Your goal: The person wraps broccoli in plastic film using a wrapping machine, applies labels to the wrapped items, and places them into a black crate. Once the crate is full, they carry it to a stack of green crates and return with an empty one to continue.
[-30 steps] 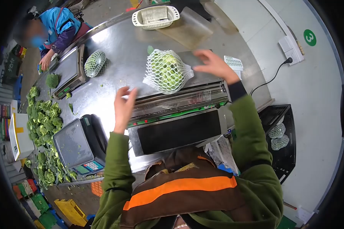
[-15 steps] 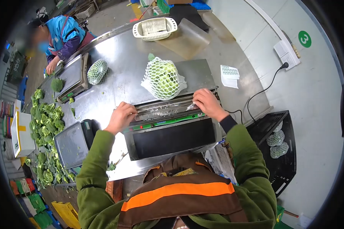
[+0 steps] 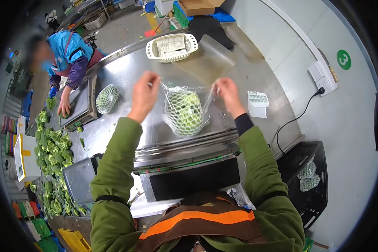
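Observation:
A sheet of clear plastic film [image 3: 206,101] is stretched between my two hands, draped over a head of broccoli in a white foam net [image 3: 186,112]. My left hand [image 3: 146,95] pinches the film's left corner, and my right hand [image 3: 229,95] pinches its right corner. Both hands are raised over the steel table on either side of the broccoli. Between my arms and the broccoli stands the film wrapping machine [image 3: 193,178], its dark plate towards me.
Another netted head [image 3: 107,99] lies beside a scale [image 3: 80,103], where a co-worker's hand [image 3: 64,102] rests. Loose broccoli [image 3: 52,151] is piled at left, near a second scale [image 3: 80,178]. A white basket [image 3: 172,47], label sheet [image 3: 257,103] and black crate [image 3: 306,201] are around.
Both my hands have moved from the machine's front edge forward over the netted broccoli, pulling the film out with them. The co-worker's hand has moved onto the scale.

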Tool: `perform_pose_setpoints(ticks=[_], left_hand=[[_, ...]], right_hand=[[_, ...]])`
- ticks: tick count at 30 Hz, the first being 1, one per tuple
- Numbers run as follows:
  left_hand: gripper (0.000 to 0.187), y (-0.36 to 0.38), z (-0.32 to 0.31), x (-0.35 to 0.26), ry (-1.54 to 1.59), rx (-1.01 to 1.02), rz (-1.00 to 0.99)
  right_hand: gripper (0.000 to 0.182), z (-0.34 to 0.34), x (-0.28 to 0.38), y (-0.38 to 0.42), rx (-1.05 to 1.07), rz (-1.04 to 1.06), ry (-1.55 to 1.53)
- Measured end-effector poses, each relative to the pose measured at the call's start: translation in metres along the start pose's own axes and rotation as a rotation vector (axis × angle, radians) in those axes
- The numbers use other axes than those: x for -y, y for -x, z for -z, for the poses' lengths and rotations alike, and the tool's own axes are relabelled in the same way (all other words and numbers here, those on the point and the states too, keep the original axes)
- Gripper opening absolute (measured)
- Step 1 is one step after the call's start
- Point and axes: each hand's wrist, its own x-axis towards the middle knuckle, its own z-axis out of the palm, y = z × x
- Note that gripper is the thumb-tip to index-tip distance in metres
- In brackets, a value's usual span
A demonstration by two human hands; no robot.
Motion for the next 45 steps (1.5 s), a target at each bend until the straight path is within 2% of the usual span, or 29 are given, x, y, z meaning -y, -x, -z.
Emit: perform_pose_setpoints(ticks=[1, 2, 3, 4, 5, 6, 8, 10, 11, 13, 15, 17, 18, 20, 21, 23, 25, 26, 27, 28, 29, 33, 37, 39, 40, 41, 43, 44, 45], left_hand=[[0.011, 0.003, -0.013, 0.015, 0.005, 0.004, 0.003], [0.025, 0.01, -0.024, 0.027, -0.149, 0.078, -0.201], [0.04, 0.013, -0.034, 0.036, -0.299, 0.152, -0.403], [0.04, 0.013, -0.036, 0.042, -0.287, 0.167, -0.387], [0.054, 0.018, -0.029, 0.046, -0.328, 0.303, -0.59], [0.069, 0.026, -0.022, 0.048, -0.359, 0.442, -0.792], [0.078, 0.041, -0.014, 0.052, -0.311, 0.557, -0.722], [0.093, 0.047, 0.0, 0.042, -0.172, 0.711, -0.585], [0.093, 0.052, 0.001, 0.041, -0.178, 0.71, -0.579], [0.097, 0.069, -0.003, 0.038, -0.025, 0.625, -0.404], [0.089, 0.084, -0.005, 0.029, 0.121, 0.478, -0.335], [0.077, 0.11, 0.002, 0.019, 0.424, 0.449, -0.098], [0.071, 0.118, 0.015, -0.005, 0.3, 0.371, -0.261], [0.07, 0.156, 0.034, -0.026, 0.258, 0.475, -0.183], [0.069, 0.175, 0.039, -0.034, 0.216, 0.576, -0.115], [0.061, 0.22, 0.04, -0.04, 0.146, 0.699, -0.18], [0.058, 0.25, 0.044, -0.067, 0.306, 0.673, -0.223], [0.058, 0.269, 0.042, -0.074, 0.319, 0.687, -0.213], [0.059, 0.287, 0.041, -0.079, 0.599, 0.829, 0.306], [0.06, 0.305, 0.039, -0.082, 0.857, 0.93, 0.846], [0.076, 0.325, 0.033, -0.069, 0.793, 1.077, 0.955], [0.094, 0.368, 0.01, -0.05, 0.993, 1.127, 1.355], [0.082, 0.393, 0.037, -0.06, 1.195, 0.96, 1.358], [0.086, 0.406, 0.058, -0.078, 1.362, 0.446, 1.434], [0.064, 0.41, 0.058, -0.093, 1.326, 0.175, 1.455], [0.064, 0.415, 0.054, -0.101, 1.325, 0.169, 1.458], [0.039, 0.418, 0.041, -0.107, 0.492, 0.254, 1.012], [0.026, 0.416, 0.03, -0.104, 0.311, 0.161, 0.892], [0.029, 0.415, 0.025, -0.103, 0.256, 0.115, 0.823]], right_hand=[[0.013, -0.009, -0.014, 0.005, -0.073, -0.119, 0.354], [0.016, -0.022, -0.012, 0.017, -0.009, -0.16, 0.576], [0.016, -0.019, -0.029, 0.022, 0.099, 0.067, 0.904], [0.028, -0.024, -0.024, 0.031, 0.179, 0.134, 1.012], [0.041, -0.031, -0.011, 0.042, 0.266, 0.19, 1.112], [0.041, -0.033, -0.003, 0.051, 0.277, 0.148, 1.109], [0.069, -0.035, 0.013, 0.055, 0.522, 0.586, 1.201], [0.078, -0.036, 0.024, 0.06, 0.616, 0.477, 1.163], [0.088, -0.039, 0.027, 0.064, 0.696, 0.381, 1.129], [0.088, -0.044, 0.017, 0.061, 0.67, 0.405, 1.061], [0.085, -0.054, 0.02, 0.064, 0.62, 0.211, 0.621], [0.08, -0.054, 0.04, 0.084, 0.579, 0.196, 0.624], [0.078, -0.052, 0.053, 0.094, 0.63, 0.223, 0.681], [0.075, -0.051, 0.077, 0.128, 0.67, 0.303, 0.725], [0.073, -0.053, 0.085, 0.148, 0.687, 0.249, 0.733], [0.071, -0.055, 0.1, 0.191, 0.713, -0.039, 0.767], [0.066, -0.049, 0.094, 0.229, 0.734, -0.143, 0.826], [0.065, -0.052, 0.096, 0.246, 0.695, -0.493, 0.653], [0.065, -0.055, 0.097, 0.26, 0.638, -0.83, 0.461], [0.072, -0.043, 0.073, 0.272, 0.704, -1.014, 0.456], [0.08, -0.049, 0.071, 0.283, 0.66, -1.093, 0.455], [0.084, -0.017, 0.022, 0.328, 0.671, -1.377, 0.331], [0.084, 0.006, 0.032, 0.369, 0.49, -1.338, -0.011], [0.076, 0.003, 0.05, 0.381, 0.123, -1.186, -0.126], [0.053, -0.006, 0.057, 0.386, -0.01, -1.122, -0.022], [0.053, -0.014, 0.057, 0.393, -0.005, -1.126, -0.022], [0.035, -0.031, 0.054, 0.394, 0.058, -0.521, 0.76], [0.027, -0.037, 0.045, 0.392, -0.034, -0.275, 0.822], [0.027, -0.036, 0.048, 0.389, -0.034, -0.259, 0.827]])
